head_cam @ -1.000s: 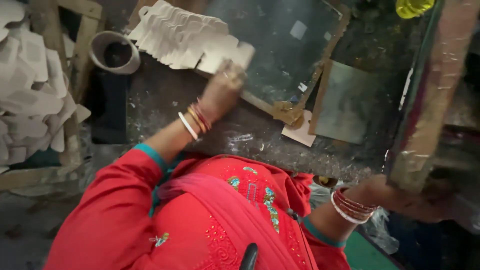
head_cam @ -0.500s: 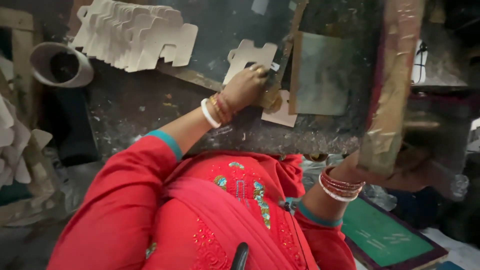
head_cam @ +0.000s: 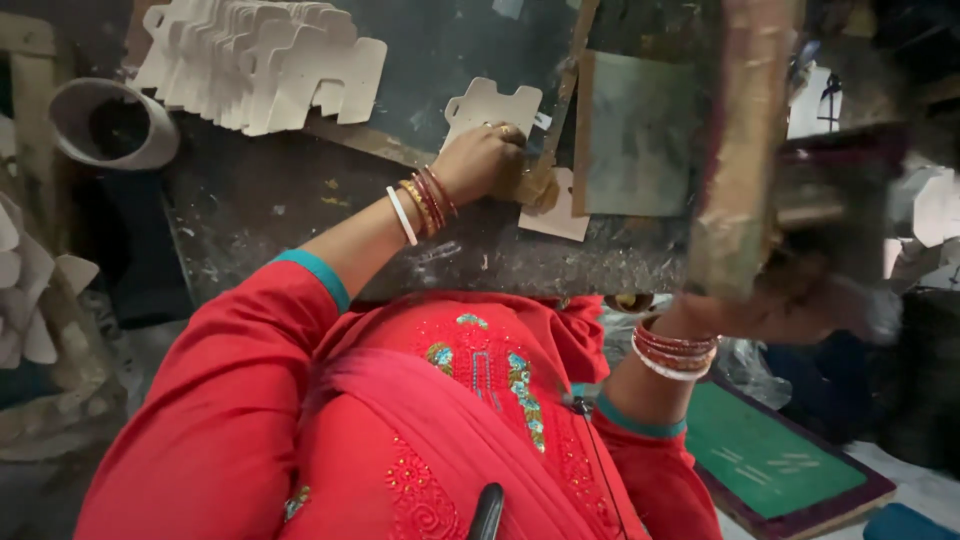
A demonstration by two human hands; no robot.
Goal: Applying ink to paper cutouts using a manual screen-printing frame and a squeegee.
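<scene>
Left hand (head_cam: 485, 160) pinches one card cutout (head_cam: 490, 105) onto the plate (head_cam: 635, 130); right hand (head_cam: 770, 310), blurred, apparently grips the raised frame (head_cam: 745, 150); stack (head_cam: 260, 60) still waiting.

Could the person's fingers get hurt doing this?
Maybe. The left hand holds a cardboard cutout on the dark plate, while the right hand grips a heavy hinged frame raised beside it. If the frame dropped, those fingers might be pinched. The fanned stack of cutouts could also slide.

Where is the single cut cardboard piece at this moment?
In the head view it lies upper centre, under the left hand: the cardboard piece is right of the cardboard stack, left of the grey plate.
</scene>
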